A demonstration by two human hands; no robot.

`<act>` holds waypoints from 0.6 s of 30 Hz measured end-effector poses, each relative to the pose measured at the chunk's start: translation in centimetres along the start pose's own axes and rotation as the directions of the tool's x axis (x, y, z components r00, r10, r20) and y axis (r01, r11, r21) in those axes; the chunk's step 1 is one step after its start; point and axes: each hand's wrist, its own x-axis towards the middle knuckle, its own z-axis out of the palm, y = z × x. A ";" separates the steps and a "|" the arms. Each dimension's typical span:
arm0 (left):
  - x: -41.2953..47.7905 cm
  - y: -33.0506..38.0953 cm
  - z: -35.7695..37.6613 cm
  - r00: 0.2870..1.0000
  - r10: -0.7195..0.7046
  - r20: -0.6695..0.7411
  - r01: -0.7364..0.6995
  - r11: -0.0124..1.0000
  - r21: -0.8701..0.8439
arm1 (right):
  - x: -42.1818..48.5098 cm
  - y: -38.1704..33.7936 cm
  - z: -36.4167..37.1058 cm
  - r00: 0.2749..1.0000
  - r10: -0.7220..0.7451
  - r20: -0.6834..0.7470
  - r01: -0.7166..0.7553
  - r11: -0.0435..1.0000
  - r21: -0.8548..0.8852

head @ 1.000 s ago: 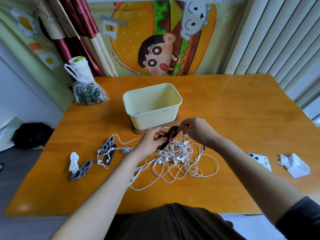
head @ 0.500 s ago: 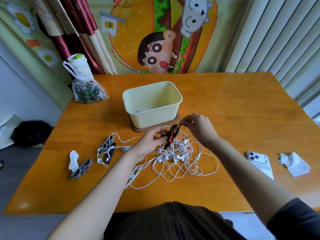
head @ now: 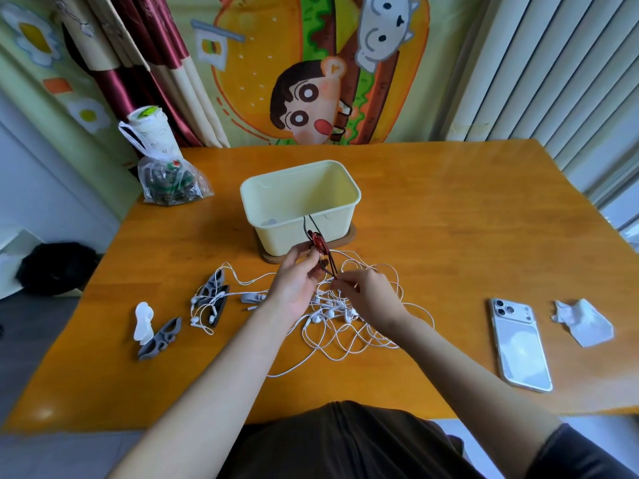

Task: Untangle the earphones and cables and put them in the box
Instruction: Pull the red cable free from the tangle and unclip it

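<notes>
A pale yellow box (head: pixel 276 193) stands open on a brown base at the table's middle. Just in front of it lies a tangle of white earphone cables (head: pixel 349 326). My left hand (head: pixel 297 285) holds a black and red cable winder (head: pixel 318 242) upright above the tangle, with a thin dark cord running from it. My right hand (head: pixel 370 295) pinches the lower end of that dark cord right beside the left hand. A second white earphone set on grey winders (head: pixel 211 299) lies to the left.
A grey winder and a white one (head: pixel 154 335) lie at the far left. A plastic bag with a cup (head: pixel 166 171) stands at the back left. A white phone (head: pixel 518 344) and crumpled paper (head: pixel 582 321) lie to the right.
The black and red winder has been lifted and turned upright near the box. My right hand has dropped from its top to the cord below it. The camera has tilted down.
</notes>
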 end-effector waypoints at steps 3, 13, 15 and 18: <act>0.2 -0.1 -0.3 0.993 0.057 -0.105 -0.041 0.988 0.150 | -0.4 -0.5 0.1 0.998 -0.051 0.040 0.052 0.998 -0.040; -0.5 0.0 -1.0 0.919 0.335 0.209 -0.316 0.303 0.899 | 0.2 -1.1 -2.7 0.993 -0.087 -0.085 0.080 0.993 -0.086; -0.7 -0.1 -1.1 0.920 0.302 0.250 -0.335 0.275 0.901 | 0.5 -1.0 -3.2 0.990 -0.093 -0.104 0.083 0.992 -0.099; -1.1 0.0 -0.8 0.902 0.255 0.348 -0.403 0.209 0.891 | 1.1 -0.8 -3.7 0.988 -0.097 -0.120 0.083 0.990 -0.116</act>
